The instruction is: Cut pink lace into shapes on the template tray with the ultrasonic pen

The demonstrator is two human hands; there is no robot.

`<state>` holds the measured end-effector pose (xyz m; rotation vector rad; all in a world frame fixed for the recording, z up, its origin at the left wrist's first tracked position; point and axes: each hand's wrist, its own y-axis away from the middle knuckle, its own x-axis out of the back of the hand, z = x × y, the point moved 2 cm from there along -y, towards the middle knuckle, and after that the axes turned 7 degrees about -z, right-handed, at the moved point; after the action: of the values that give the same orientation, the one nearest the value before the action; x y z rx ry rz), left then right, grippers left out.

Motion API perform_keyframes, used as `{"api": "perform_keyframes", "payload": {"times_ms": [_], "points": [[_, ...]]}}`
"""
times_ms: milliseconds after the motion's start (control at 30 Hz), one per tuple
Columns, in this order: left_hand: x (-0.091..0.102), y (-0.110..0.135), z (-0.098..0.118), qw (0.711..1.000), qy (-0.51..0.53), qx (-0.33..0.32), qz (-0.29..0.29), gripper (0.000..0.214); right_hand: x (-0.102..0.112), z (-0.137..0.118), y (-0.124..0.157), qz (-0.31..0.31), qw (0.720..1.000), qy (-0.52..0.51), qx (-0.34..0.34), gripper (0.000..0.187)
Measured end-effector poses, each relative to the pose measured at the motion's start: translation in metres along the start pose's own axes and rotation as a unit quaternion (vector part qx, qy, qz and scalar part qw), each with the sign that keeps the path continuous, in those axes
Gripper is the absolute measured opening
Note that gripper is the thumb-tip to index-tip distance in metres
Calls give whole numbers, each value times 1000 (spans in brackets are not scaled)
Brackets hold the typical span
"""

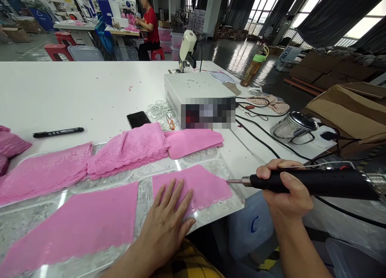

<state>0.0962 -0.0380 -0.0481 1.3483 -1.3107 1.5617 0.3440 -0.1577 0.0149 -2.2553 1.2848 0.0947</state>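
Observation:
My left hand (pixel 169 213) lies flat with its fingers spread on a cut piece of pink fabric (pixel 205 185) near the table's front edge. My right hand (pixel 286 189) is wrapped round a black corded hand tool with a slim metal tip (pixel 322 183). That tip meets the fabric's right corner; whether it presses or just hovers there I cannot tell. Left of my hands, a larger pink piece (pixel 87 221) lies flat. Behind them runs a row of pink lace stacks (pixel 129 149) and a smooth pink stack (pixel 193 143).
A pale metal box (pixel 199 87) stands behind the fabric, with cables running right. Around it are a phone (pixel 138 119), white cord (pixel 158 111), orange snips (pixel 170 122), a glass mug (pixel 294 129) and a bottle (pixel 253 71). A black marker (pixel 58 132) lies left. A person (pixel 150 26) sits at a sewing machine beyond.

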Motion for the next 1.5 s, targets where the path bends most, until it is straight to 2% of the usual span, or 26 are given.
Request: {"api": "perform_keyframes", "payload": {"times_ms": [267, 767, 1233, 1500], "points": [[-1, 0, 0, 1000, 10, 5, -1, 53, 8, -8, 5, 24, 999, -16, -31, 14], [-1, 0, 2, 1000, 17, 15, -8, 55, 7, -4, 5, -25, 1000, -3, -19, 9], [0, 1, 2, 1000, 12, 11, -3, 58, -20, 5, -1, -36, 999, -17, 2, 13], [-1, 2, 3, 1000, 25, 18, -1, 58, -24, 9, -2, -62, 998, -21, 6, 11]]}}
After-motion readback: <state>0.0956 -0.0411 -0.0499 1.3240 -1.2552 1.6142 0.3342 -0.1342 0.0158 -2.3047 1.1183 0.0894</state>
